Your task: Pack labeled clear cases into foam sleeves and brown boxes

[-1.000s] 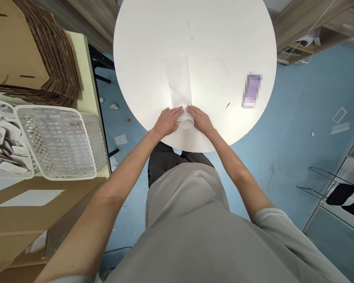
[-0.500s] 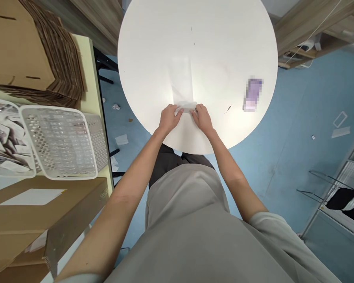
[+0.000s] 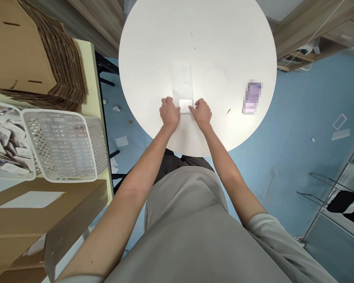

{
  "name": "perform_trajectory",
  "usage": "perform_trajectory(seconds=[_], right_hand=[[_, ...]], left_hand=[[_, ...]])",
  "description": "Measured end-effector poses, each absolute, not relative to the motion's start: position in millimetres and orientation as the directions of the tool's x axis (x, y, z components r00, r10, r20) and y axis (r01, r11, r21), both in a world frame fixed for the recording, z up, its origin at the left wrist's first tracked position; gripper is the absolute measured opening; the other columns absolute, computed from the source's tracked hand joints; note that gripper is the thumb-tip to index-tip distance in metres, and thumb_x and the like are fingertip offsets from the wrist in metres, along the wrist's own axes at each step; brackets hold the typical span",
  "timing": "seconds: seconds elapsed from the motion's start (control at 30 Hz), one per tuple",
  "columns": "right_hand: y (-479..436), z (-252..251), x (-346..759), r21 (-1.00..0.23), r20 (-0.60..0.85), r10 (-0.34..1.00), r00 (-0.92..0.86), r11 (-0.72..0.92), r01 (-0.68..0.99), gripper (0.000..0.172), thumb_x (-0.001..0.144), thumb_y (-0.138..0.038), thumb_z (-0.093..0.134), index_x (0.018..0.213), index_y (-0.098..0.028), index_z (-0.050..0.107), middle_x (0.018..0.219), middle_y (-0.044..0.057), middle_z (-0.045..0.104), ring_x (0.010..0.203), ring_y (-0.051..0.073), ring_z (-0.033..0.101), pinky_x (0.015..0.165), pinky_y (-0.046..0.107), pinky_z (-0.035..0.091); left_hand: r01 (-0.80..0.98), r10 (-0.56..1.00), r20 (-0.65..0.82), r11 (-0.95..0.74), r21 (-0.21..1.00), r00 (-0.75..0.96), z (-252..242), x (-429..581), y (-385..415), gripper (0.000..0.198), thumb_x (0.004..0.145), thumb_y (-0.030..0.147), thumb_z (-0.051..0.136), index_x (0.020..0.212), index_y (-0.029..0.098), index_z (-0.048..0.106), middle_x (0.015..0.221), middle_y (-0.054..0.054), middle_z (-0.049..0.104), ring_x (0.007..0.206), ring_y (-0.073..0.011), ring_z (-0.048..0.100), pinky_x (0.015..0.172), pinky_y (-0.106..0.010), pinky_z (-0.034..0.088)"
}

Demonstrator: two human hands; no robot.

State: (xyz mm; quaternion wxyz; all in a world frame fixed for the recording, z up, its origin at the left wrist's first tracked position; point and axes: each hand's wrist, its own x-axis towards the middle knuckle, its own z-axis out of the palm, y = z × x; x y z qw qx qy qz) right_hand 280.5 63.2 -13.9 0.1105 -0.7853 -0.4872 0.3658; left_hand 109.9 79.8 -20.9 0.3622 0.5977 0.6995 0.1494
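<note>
A small white rectangular piece point(image 3: 185, 105) lies at the near end of a translucent plastic strip or sleeve point(image 3: 182, 80) on the round white table point(image 3: 153, 47). To its left is my left hand point(image 3: 169, 114), fingers apart, with its thumb at the piece's left edge. On the other side my right hand point(image 3: 202, 113) has its thumb or fingertip on the piece's right edge, its other fingers curled above. Whether either hand grips the thin plastic is too small to tell.
A pixelated purple object point(image 3: 253, 97) lies on the table's right side. Left of the table, a side table point(image 3: 90, 70) holds stacked cardboard point(image 3: 23, 51), white baskets point(image 3: 59, 145) and a cardboard box point(image 3: 76, 212). Scraps lie on the blue floor.
Both hands have let the bunched plastic edge down and loosened around it. The plastic now lies flatter, and the white rectangular piece shows between the hands.
</note>
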Motion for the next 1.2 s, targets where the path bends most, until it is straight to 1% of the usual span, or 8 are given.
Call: perform_trajectory(seconds=[0.1,0.2,0.33,0.47,0.73,0.97,1.1,1.2], right_hand=[[71.2,-5.5,279.6,-0.568,-0.319,0.945,0.073,-0.252,0.784,0.022,0.114,-0.036,0.059,0.129,-0.021,0.066,0.148,0.017,0.065,0.142,0.033,0.060,0.124,0.055,0.050],[75.2,-3.6,286.2,-0.595,-0.291,0.944,-0.153,-0.053,0.802,0.025,0.114,-0.023,0.051,0.132,-0.023,0.069,0.156,0.014,0.065,0.146,0.032,0.059,0.126,0.054,0.050],[70.7,-6.2,299.7,-0.619,-0.326,0.910,-0.255,-0.002,0.785,0.037,0.114,-0.031,0.054,0.148,-0.023,0.063,0.169,0.015,0.058,0.156,0.034,0.054,0.130,0.060,0.047],[58.5,-8.0,302.0,-0.626,-0.319,0.898,-0.303,0.040,0.779,0.059,0.108,-0.043,0.070,0.161,-0.023,0.054,0.180,0.017,0.045,0.169,0.037,0.039,0.135,0.066,0.039],[19.1,3.1,303.5,-0.623,-0.347,0.875,-0.337,0.053,0.780,0.060,0.111,-0.052,0.063,0.163,-0.022,0.054,0.181,0.019,0.043,0.168,0.037,0.042,0.132,0.064,0.043],[-7.2,15.2,308.7,-0.655,-0.351,0.881,-0.317,0.011,0.756,0.056,0.116,-0.057,0.050,0.159,-0.022,0.061,0.175,0.016,0.054,0.161,0.035,0.052,0.129,0.056,0.048],[14.8,10.3,304.1,-0.634,-0.398,0.895,-0.203,-0.108,0.766,0.056,0.119,-0.059,0.040,0.150,-0.019,0.064,0.149,0.018,0.073,0.135,0.035,0.069,0.115,0.051,0.056],[37.4,2.5,301.5,-0.595,-0.433,0.892,-0.130,-0.174,0.785,0.060,0.119,-0.065,0.035,0.142,-0.019,0.065,0.136,0.017,0.075,0.110,0.031,0.073,0.102,0.048,0.060]], left_hand=[[0.712,0.968,-0.194,0.022,0.701,0.161,-18.2,118.2,84.9,0.049,0.106,0.042,0.064,0.151,0.023,0.060,0.159,-0.021,0.061,0.157,-0.0419,0.049,0.130,-0.064,0.038],[0.651,0.889,-0.216,-0.114,0.750,0.404,-17.4,119.9,91.3,0.045,0.109,0.033,0.051,0.150,0.021,0.063,0.155,-0.020,0.065,0.155,-0.0402,0.052,0.134,-0.064,0.034],[0.651,0.821,-0.254,-0.177,0.738,0.512,-12.7,107.7,98.5,0.049,0.102,0.031,0.061,0.150,0.020,0.066,0.158,-0.019,0.064,0.153,-0.0415,0.055,0.134,-0.066,0.035],[0.658,0.781,-0.260,-0.242,0.713,0.568,-5.0,93.4,103.0,0.065,0.090,0.034,0.082,0.152,0.024,0.065,0.164,-0.016,0.062,0.159,-0.0420,0.051,0.140,-0.070,0.024],[0.658,0.699,-0.328,-0.267,0.704,0.635,-0.8,76.2,79.5,0.071,0.088,0.032,0.080,0.157,0.021,0.064,0.170,-0.016,0.060,0.160,-0.0360,0.054,0.144,-0.062,0.020],[0.692,0.722,-0.429,-0.097,0.715,0.543,12.7,70.4,49.8,0.063,0.095,0.040,0.070,0.155,0.023,0.067,0.167,-0.011,0.064,0.155,-0.0346,0.059,0.141,-0.056,0.028],[0.708,0.796,-0.464,0.065,0.703,0.388,9.1,75.6,55.3,0.046,0.102,0.043,0.063,0.142,0.021,0.072,0.138,-0.013,0.080,0.127,-0.0350,0.074,0.116,-0.049,0.054],[0.712,0.847,-0.464,0.157,0.684,0.260,0.3,81.1,62.7,0.030,0.106,0.039,0.058,0.122,0.020,0.075,0.117,-0.013,0.082,0.109,-0.0323,0.075,0.101,-0.044,0.058]])
